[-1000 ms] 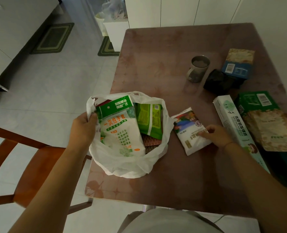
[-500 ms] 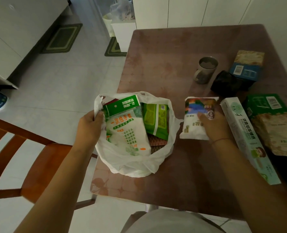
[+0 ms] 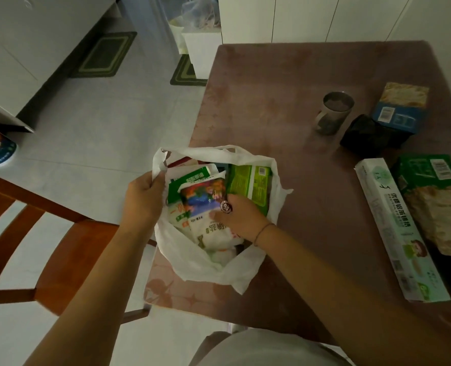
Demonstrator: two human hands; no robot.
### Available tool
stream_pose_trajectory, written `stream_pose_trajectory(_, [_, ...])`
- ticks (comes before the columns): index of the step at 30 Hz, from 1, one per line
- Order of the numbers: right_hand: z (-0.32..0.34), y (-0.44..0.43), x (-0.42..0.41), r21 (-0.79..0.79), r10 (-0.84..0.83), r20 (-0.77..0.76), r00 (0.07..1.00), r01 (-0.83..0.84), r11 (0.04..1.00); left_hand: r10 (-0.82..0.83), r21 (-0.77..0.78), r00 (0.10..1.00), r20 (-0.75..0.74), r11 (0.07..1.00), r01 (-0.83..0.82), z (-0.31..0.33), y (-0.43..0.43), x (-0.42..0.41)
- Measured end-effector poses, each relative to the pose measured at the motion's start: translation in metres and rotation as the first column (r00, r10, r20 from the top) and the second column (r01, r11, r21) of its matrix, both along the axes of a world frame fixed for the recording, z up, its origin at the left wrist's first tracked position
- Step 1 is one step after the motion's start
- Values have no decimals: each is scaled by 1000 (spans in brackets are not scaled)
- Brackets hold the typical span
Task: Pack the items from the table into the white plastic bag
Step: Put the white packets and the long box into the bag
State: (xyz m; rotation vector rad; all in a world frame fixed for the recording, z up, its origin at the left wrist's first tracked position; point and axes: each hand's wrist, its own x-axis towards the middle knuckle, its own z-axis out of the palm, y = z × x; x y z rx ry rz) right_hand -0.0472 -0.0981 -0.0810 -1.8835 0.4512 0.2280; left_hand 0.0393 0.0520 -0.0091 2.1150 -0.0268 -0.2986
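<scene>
A: What is the nearer grip doing?

B: The right hand (image 3: 239, 220) is reaching into the white plastic bag (image 3: 192, 262) at the table's (image 3: 285, 107) near-left corner, its grip closed on a white packet with a colourful picture (image 3: 208, 215), which is lying inside the bag on top of a green-and-white packet (image 3: 190, 178).

A: And the other?

B: The left hand (image 3: 142, 202) is pinching the bag's left rim, fingers narrow around the plastic, holding the mouth open. A green packet (image 3: 248, 183) is sitting just beside the right hand, inside the bag.

A: What is lying farther out?

B: A long foil box (image 3: 396, 228), a green pouch (image 3: 435, 196), a black bundle (image 3: 364, 136), a mug (image 3: 334, 112) and a blue box (image 3: 398, 107), well apart from the bag.
</scene>
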Motion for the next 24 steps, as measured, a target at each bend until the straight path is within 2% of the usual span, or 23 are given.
stream_pose_trajectory(3, [2,-3,9,-227,130,-82,988,-145,963,2,-11,1000,-12,1000,-2,-2,-1,1])
stream_pose_trajectory(5, [5,-11,12,-347,150,-111,982,-180,921,-1,-2,1000,-10,1000,1,-3,-2,1])
stream_pose_trajectory(7, [8,-28,13,-510,54,39,998,-27,860,-4,15,1000,-3,1000,4,-3,-2,4])
stream_pose_trajectory(8, [6,-43,13,-565,-69,146,987,141,813,-6,14,1000,-2,1000,6,-2,-1,5])
stream_pose_trajectory(9, [0,-59,12,-542,-264,210,941,336,770,-8,7,1000,-2,1000,8,-2,0,6])
stream_pose_trajectory(10, [-9,-77,11,-493,-455,184,871,482,724,-9,-1,1000,0,1000,9,-2,1,6])
stream_pose_trajectory(11, [-18,-93,9,-443,-575,51,816,535,719,-9,-1,1000,2,1000,9,-2,2,6])
stream_pose_trajectory(13, [-37,-106,7,-230,-568,-270,777,521,822,-9,10,1000,0,1000,9,-3,4,5])
stream_pose_trajectory(14, [-45,-107,6,-127,-523,-327,787,512,850,-9,14,1000,-4,1000,9,-4,4,5])
stream_pose_trajectory(17, [-49,-102,9,-11,-498,-245,832,511,860,-10,21,1000,1,1000,10,-4,0,5])
stream_pose_trajectory(20, [-33,-109,8,173,-579,-151,801,598,782,-28,32,1000,10,999,28,-3,-4,3])
stream_pose_trajectory(22, [-4,-121,1,245,-632,-31,775,618,747,-55,-7,998,11,998,55,-2,-7,3])
stream_pose_trajectory(24, [29,-134,-10,300,-613,120,781,560,772,-106,-77,994,26,991,107,2,-13,3])
